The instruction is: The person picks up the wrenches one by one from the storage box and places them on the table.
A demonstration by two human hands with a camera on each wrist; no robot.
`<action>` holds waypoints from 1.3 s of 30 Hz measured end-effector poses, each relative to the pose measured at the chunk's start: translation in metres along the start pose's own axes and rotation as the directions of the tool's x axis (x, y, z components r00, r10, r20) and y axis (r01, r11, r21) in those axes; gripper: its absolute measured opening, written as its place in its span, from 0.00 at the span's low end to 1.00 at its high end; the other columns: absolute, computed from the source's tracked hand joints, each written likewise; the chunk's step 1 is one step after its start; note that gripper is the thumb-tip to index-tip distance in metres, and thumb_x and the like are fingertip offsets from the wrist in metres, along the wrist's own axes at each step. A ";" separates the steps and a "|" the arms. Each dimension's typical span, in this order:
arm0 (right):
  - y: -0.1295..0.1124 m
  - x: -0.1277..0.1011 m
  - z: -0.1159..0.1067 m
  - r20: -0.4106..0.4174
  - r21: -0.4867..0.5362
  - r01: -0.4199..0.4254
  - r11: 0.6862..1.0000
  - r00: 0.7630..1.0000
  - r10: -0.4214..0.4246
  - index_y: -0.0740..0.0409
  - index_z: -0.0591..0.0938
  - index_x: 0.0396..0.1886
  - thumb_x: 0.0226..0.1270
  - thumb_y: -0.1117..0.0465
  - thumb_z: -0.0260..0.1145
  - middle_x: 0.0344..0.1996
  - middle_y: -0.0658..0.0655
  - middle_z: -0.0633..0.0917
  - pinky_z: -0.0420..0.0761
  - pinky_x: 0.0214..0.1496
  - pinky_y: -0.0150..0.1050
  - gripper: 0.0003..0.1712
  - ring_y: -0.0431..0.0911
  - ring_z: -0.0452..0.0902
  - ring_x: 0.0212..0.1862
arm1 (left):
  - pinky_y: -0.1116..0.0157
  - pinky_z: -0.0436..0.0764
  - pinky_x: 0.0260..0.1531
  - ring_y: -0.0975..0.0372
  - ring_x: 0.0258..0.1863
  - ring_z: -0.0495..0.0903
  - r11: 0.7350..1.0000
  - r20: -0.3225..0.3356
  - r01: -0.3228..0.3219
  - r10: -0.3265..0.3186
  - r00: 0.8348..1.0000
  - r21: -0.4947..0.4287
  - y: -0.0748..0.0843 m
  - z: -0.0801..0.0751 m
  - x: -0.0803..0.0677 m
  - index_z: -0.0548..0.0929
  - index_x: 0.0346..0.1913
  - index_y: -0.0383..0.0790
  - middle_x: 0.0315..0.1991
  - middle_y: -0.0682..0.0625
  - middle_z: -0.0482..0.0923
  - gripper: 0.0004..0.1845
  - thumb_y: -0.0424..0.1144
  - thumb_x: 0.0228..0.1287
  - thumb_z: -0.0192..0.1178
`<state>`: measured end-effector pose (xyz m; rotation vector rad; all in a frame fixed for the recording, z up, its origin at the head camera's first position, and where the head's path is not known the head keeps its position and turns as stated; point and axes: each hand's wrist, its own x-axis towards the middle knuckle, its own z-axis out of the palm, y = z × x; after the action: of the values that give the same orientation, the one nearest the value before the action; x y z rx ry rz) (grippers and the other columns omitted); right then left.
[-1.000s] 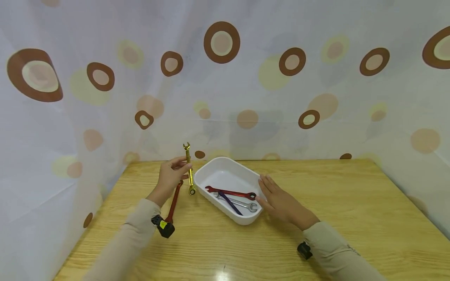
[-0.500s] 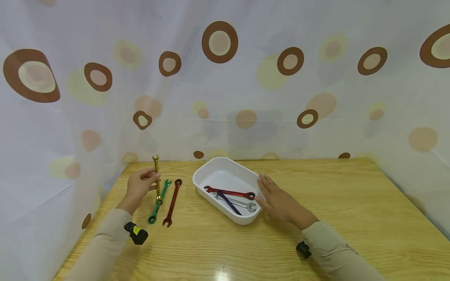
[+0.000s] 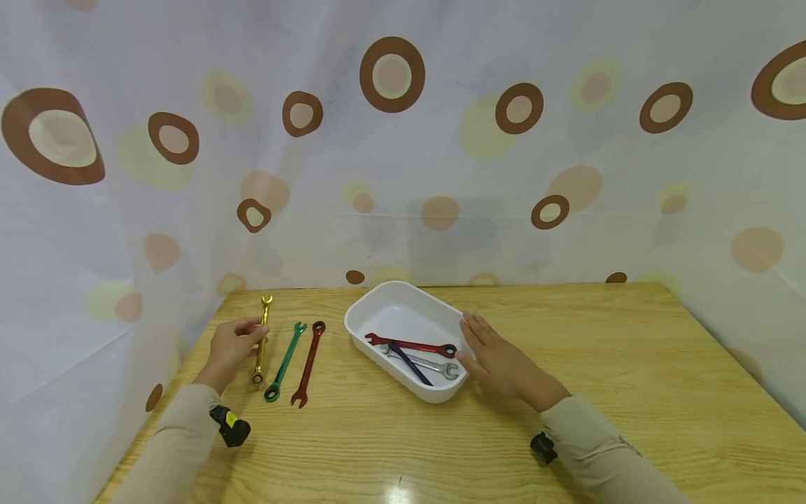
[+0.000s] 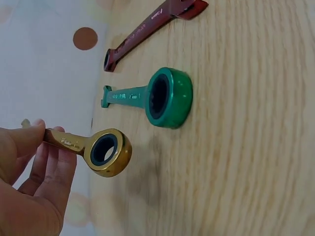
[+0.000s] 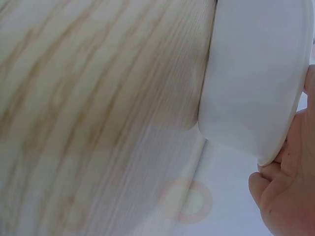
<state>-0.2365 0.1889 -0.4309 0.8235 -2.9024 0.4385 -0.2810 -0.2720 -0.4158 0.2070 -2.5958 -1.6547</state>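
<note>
At the table's left side, my left hand (image 3: pixel 231 348) pinches a gold ratcheting combination wrench (image 3: pixel 259 365) by its shaft. In the left wrist view, the gold wrench (image 4: pixel 66 141) appears just off the wood, its ring end toward the camera. To its right lie a green wrench (image 3: pixel 287 362) and a dark red wrench (image 3: pixel 308 364), side by side. My right hand (image 3: pixel 504 364) rests with extended fingers against the right side of a white plastic tray (image 3: pixel 397 316). A red wrench (image 3: pixel 412 345), a silver wrench (image 3: pixel 434 365) and a purple wrench (image 3: pixel 411 363) lie crossed inside it.
The light wooden table (image 3: pixel 604 392) reaches back to a pale curtain (image 3: pixel 466 252) with brown and yellow rings, which also closes off the left and right sides. The tray (image 5: pixel 251 73) stands flat on the wood in the right wrist view.
My left hand has carried the gold wrench from beside the tray leftward, past the dark red and green wrenches, and lowered it. The right hand has stayed at the tray.
</note>
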 end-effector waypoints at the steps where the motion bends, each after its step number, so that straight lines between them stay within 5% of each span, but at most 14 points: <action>1: 0.000 0.000 0.000 0.000 -0.001 0.001 1.000 1.000 -0.001 0.72 0.53 0.73 0.78 0.45 0.44 0.74 0.68 0.50 0.53 0.73 0.54 0.39 0.62 0.41 0.75 | 0.66 0.83 0.36 0.73 0.32 0.78 1.000 -0.003 0.004 -0.004 1.000 0.005 -0.001 0.000 0.000 0.72 0.64 0.29 0.42 0.46 0.79 0.23 0.37 0.70 0.57; 11: 0.000 0.000 0.000 0.008 0.007 -0.002 1.000 1.000 0.002 0.72 0.53 0.73 0.78 0.45 0.44 0.74 0.68 0.49 0.53 0.72 0.54 0.39 0.62 0.41 0.75 | 0.69 0.81 0.28 0.66 0.29 0.79 0.998 0.027 0.029 -0.031 0.999 0.061 -0.014 -0.002 -0.003 0.74 0.61 0.25 0.38 0.46 0.80 0.22 0.35 0.68 0.58; 21: 0.000 0.000 0.001 -0.007 -0.001 0.007 1.000 1.000 -0.007 0.73 0.54 0.72 0.78 0.47 0.45 0.74 0.68 0.49 0.53 0.72 0.55 0.38 0.62 0.42 0.75 | 0.70 0.77 0.25 0.65 0.27 0.75 0.985 0.046 -0.054 0.047 0.998 0.166 -0.021 0.000 -0.002 0.77 0.56 0.23 0.36 0.42 0.80 0.19 0.32 0.65 0.60; 26: 0.000 0.000 0.001 -0.003 -0.007 0.007 1.000 1.000 -0.007 0.73 0.53 0.72 0.78 0.47 0.45 0.74 0.69 0.50 0.53 0.72 0.54 0.38 0.62 0.42 0.75 | 0.70 0.74 0.24 0.66 0.25 0.74 0.953 0.040 -0.123 0.116 0.992 0.278 -0.022 0.002 -0.002 0.80 0.52 0.24 0.34 0.39 0.82 0.17 0.33 0.64 0.62; 39: -0.001 -0.001 -0.001 0.006 -0.005 0.000 1.000 1.000 0.000 0.72 0.53 0.72 0.78 0.45 0.44 0.74 0.68 0.49 0.53 0.73 0.54 0.39 0.61 0.41 0.75 | 0.54 0.81 0.39 0.42 0.43 0.80 0.917 0.037 -0.145 0.142 0.989 0.372 -0.026 0.012 0.004 0.82 0.50 0.24 0.44 0.31 0.82 0.15 0.32 0.65 0.60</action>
<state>-0.2356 0.1889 -0.4296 0.8253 -2.9076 0.4300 -0.2842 -0.2728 -0.4449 0.0211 -2.8326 -1.1060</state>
